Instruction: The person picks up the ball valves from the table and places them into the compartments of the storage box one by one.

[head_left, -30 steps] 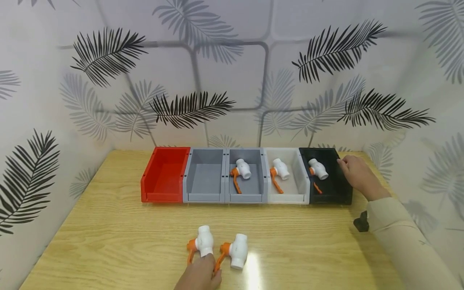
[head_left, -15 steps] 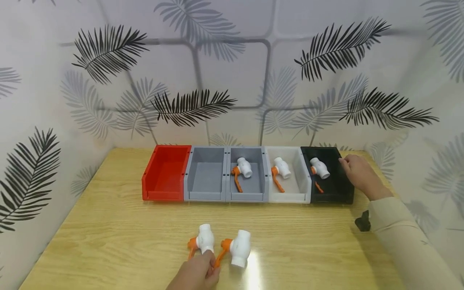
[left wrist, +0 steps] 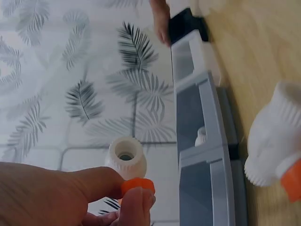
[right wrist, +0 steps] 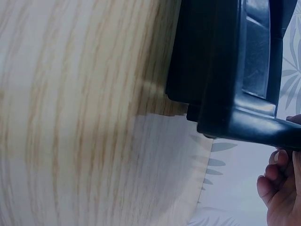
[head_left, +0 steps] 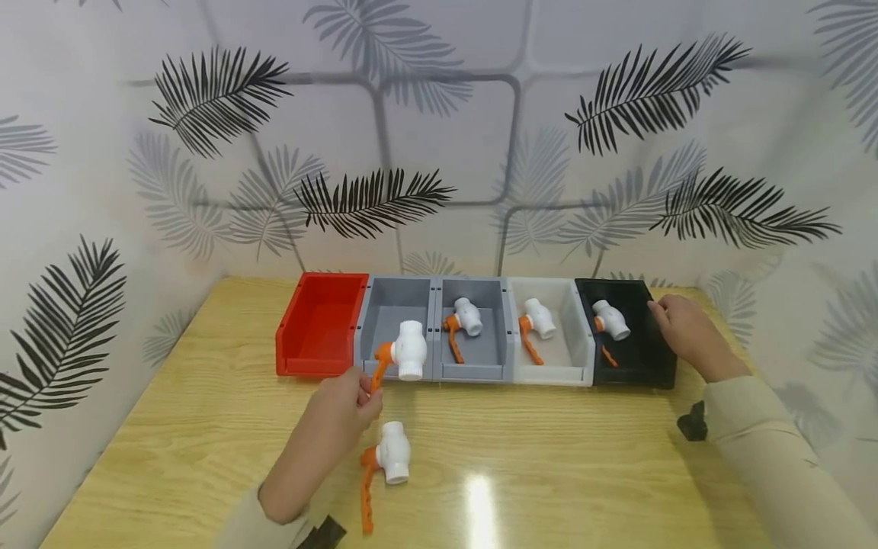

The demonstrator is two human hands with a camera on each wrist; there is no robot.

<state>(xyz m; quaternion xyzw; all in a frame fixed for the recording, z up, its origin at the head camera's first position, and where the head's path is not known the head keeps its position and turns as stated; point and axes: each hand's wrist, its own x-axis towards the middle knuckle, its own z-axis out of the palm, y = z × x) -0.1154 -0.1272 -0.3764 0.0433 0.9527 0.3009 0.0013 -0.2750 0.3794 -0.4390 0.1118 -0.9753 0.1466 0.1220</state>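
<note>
My left hand (head_left: 336, 415) pinches the orange lever handle of a white ball valve (head_left: 411, 351), which is raised off the table in front of the left grey bin (head_left: 392, 320). In the left wrist view, thumb and finger of the left hand (left wrist: 56, 195) meet on the orange handle, with the round opening of the valve (left wrist: 126, 157) beyond. Below, another ball valve (head_left: 394, 454) lies on the table. My right hand (head_left: 696, 335) grips the right side wall of the black bin (head_left: 641, 358); the right wrist view shows its fingers (right wrist: 277, 176) curled at the rim.
A red bin (head_left: 318, 324) stands at the left end of the joined row. The right grey bin (head_left: 483, 358), the white bin (head_left: 569, 354) and the black bin each hold one ball valve. A patterned wall covering (head_left: 439, 130) rises behind the wooden table (head_left: 549, 450).
My left hand has lifted the right-hand ball valve off the table by its handle and carried it forward toward the left grey bin. The right hand has stayed on the black bin.
</note>
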